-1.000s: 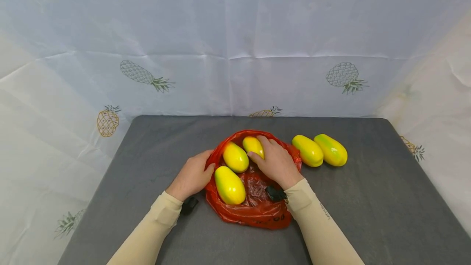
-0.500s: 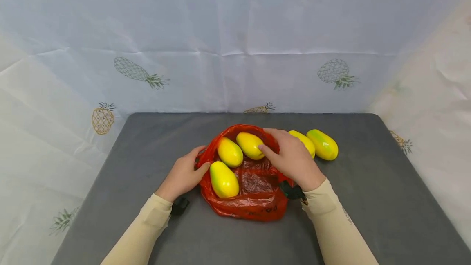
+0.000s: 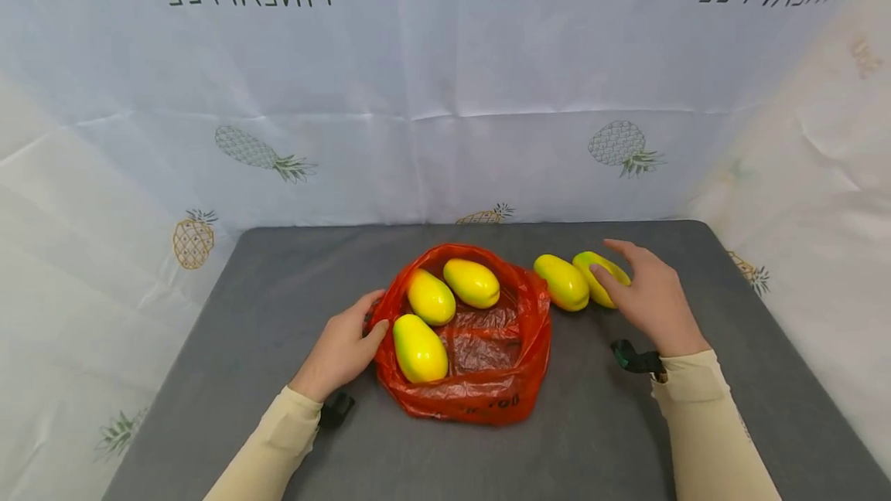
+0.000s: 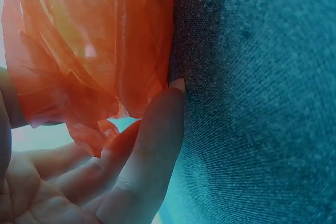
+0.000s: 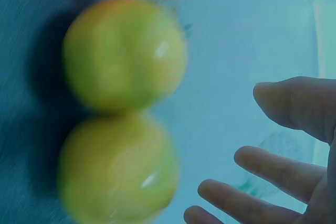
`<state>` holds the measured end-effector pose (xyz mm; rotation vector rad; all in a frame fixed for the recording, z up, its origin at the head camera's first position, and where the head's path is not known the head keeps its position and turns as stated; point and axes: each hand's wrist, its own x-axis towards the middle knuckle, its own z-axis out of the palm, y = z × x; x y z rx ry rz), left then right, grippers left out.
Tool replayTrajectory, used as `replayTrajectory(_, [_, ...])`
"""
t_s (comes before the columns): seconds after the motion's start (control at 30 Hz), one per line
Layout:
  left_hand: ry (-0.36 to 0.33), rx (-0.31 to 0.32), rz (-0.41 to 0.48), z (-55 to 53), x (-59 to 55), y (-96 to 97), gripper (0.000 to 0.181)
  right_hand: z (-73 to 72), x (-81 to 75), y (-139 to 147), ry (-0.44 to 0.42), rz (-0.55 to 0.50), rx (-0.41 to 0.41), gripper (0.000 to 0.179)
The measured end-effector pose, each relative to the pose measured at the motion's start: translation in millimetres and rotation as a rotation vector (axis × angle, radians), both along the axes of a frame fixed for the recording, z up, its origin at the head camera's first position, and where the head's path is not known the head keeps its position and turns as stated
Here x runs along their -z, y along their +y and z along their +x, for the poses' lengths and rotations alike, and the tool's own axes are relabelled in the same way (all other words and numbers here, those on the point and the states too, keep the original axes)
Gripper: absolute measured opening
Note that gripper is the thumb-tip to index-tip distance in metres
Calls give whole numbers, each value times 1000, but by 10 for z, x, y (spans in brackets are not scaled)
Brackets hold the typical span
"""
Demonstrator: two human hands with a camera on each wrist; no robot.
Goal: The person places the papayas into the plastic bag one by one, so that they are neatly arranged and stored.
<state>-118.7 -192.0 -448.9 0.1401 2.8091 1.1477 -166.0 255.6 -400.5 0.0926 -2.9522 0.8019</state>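
Note:
A red plastic bag (image 3: 532, 331) stands wide-mouthed at the middle of the table, with three yellow mangoes (image 3: 472, 283) inside it. My left hand (image 3: 339, 350) holds the bag's left rim between thumb and fingers; the left wrist view shows the thin plastic (image 4: 142, 40) between them. On the right, my right hand (image 3: 650, 296) hovers over the farther of two mangoes outside the bag, fingers spread and holding nothing. That greenish-yellow mango (image 3: 588, 261) is partly hidden by the hand. Touching it on the left lies the other mango (image 3: 562, 283), beside the bag's right edge.
The dark grey table (image 3: 299, 269) ends at a white cloth backdrop (image 3: 418, 168) printed with pineapples. Black straps with small devices sit at both wrists, the right one (image 3: 636, 358) hanging under the hand.
My right hand has let go of a mango in the bag, come out, and moved right over the two mangoes outside. The left hand keeps its place on the bag's rim.

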Motion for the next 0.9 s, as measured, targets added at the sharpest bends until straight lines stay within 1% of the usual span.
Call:
replayTrajectory(0.17, [6,-3,6,4,1,19,58,-71,132,167,-88,24,26,82])
replayTrajectory(0.33, [9,-7,0,11,-15,27,57,-126,195,225,-158,29,20,90])
replayTrajectory(0.57, [31,4,-13,-2,1,20,55,-157,235,277,-192,34,17,92])
replayTrajectory(0.7, [25,1,-17,-17,13,19,55,-157,255,285,-214,33,15,94])
replayTrajectory(0.9, [17,0,-27,-25,25,17,55,-158,305,282,-200,26,-2,92])
